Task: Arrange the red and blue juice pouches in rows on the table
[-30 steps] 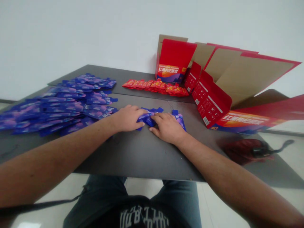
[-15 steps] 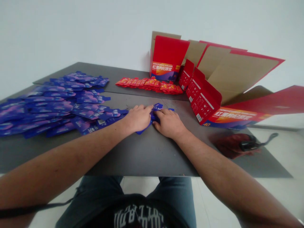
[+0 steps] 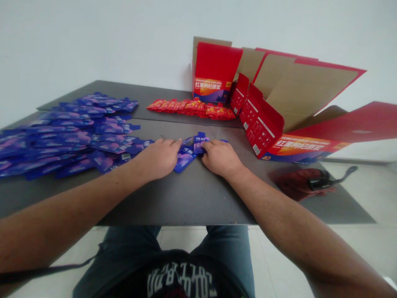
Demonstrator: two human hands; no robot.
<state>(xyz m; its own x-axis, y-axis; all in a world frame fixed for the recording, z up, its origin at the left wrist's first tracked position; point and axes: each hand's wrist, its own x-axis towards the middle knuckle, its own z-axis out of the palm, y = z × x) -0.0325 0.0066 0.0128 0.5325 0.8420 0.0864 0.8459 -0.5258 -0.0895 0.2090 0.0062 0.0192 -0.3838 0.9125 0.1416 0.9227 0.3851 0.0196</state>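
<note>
A few blue-purple sachets [image 3: 185, 159] lie fanned and overlapping on the grey table between my hands. My right hand [image 3: 222, 158] is closed on their right end, fingers over the top and thumb at the near side; part of a sachet shows beyond its knuckles. To the left, my left hand [image 3: 163, 157] lies palm down at the near right end of the large blue sachet pile [image 3: 71, 132]. Its fingers are stretched out towards the fanned sachets, and its thumb and palm side are hidden. I see nothing held in it.
A row of red sachets [image 3: 190, 108] lies behind my hands. Behind it stands an open red carton [image 3: 214, 70]; more open red cartons [image 3: 263, 120] with raised flaps stand to the right. A dark red object with a black strap [image 3: 302, 182] lies near the table's right edge.
My left hand has moved left, away from my right hand, uncovering the fanned sachets. My right hand stays on them. The whole view has shifted slightly.
</note>
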